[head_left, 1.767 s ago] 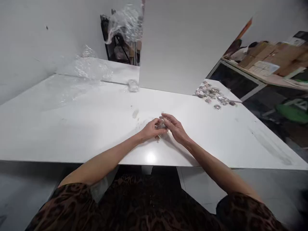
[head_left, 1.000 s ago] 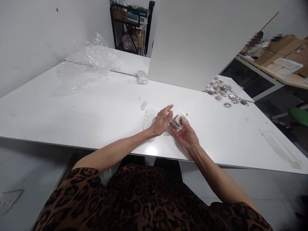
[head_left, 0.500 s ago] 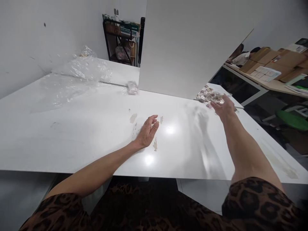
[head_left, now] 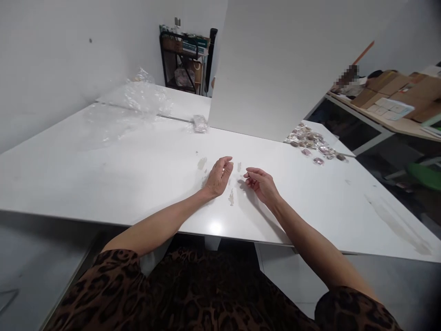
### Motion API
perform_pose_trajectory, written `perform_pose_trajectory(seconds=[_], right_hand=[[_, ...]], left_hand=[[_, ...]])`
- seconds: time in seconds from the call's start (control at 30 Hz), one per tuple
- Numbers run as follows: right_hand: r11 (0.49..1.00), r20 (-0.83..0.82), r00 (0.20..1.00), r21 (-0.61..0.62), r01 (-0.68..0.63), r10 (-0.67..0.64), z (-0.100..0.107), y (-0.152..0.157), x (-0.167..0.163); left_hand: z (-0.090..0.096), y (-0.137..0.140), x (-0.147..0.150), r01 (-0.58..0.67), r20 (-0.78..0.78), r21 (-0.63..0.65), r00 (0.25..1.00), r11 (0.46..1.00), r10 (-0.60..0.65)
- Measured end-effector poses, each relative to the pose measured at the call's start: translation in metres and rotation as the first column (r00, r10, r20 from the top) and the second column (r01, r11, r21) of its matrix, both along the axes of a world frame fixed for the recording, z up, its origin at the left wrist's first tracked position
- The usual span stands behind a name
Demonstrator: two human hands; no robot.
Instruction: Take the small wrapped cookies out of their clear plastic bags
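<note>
My left hand (head_left: 218, 178) rests its edge on the white table (head_left: 138, 184), fingers curved and the thumb apart from them, with nothing visible in it. Facing it across a small gap is my right hand (head_left: 262, 185), its fingers loosely bent and nothing to be seen between them. Worn beige patches mark the tabletop around both hands. Beyond my right hand lies a heap of small clear-wrapped packets (head_left: 312, 139) with brownish and pinkish contents. A single pale wrapped packet (head_left: 200, 124) sits farther back, left of the upright white panel (head_left: 262, 69).
Crumpled clear plastic film (head_left: 144, 94) spreads over the back left of the table, by the wall. A black shelf rack (head_left: 181, 57) stands behind. At the right, another table bears cardboard boxes (head_left: 389, 87), and a green seat (head_left: 427, 172) is below.
My right hand has come back from the packet heap to the middle, near my left hand, and its fingers have curled in. My left hand keeps its pose; the view has shifted slightly.
</note>
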State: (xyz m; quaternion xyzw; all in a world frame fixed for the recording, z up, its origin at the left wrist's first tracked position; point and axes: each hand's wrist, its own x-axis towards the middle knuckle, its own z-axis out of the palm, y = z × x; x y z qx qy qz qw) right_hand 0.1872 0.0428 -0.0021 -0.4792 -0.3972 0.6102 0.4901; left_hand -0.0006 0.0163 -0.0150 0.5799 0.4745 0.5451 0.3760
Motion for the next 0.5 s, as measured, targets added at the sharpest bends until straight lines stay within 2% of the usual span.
perform_pose_trajectory(seconds=[0.13, 0.23, 0.37, 0.5], right_hand=[[0.991, -0.086, 0.988, 0.021, -0.130, 0.131, 0.004, -0.009, -0.053], [0.984, -0.127, 0.976, 0.015, -0.175, 0.176, 0.001, -0.012, -0.078], [0.980, -0.153, 0.970, -0.017, -0.196, 0.191, -0.009, -0.012, -0.082], [0.974, -0.116, 0.967, -0.006, -0.227, 0.225, -0.015, -0.007, -0.074]], left_hand=[[0.000, 0.008, -0.015, -0.126, 0.005, 0.031, 0.992, 0.992, 0.126], [0.000, 0.026, -0.035, -0.207, -0.056, -0.005, 0.977, 0.978, 0.207], [0.005, 0.068, -0.065, -0.329, -0.260, -0.066, 0.917, 0.942, 0.302], [0.006, 0.119, -0.088, -0.436, -0.525, -0.037, 0.774, 0.899, 0.354]])
